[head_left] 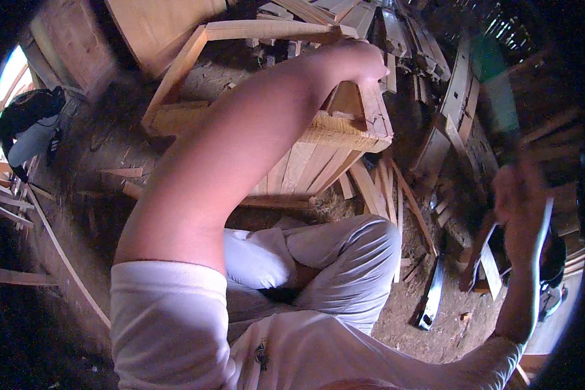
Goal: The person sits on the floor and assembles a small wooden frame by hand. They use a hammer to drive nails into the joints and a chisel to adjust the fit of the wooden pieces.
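Note:
My bare left arm reaches across to the far side of a wooden frame, a box-like piece of pale timber standing in front of my crossed legs. At its upper right corner my left hand is closed on the wood, its fingertips mostly out of sight. Off to the right, my right hand is raised and smeared by motion, its fingers seemingly wrapped round something. A long, blurred greenish shape extends upward from it; its kind cannot be made out. Slats fill the frame's near side.
Loose boards and offcuts lie heaped at the far right. A metal strip with a hole at its end rests on the dirt floor by my knee. Large panels lean behind the frame. Another person bends down at far left.

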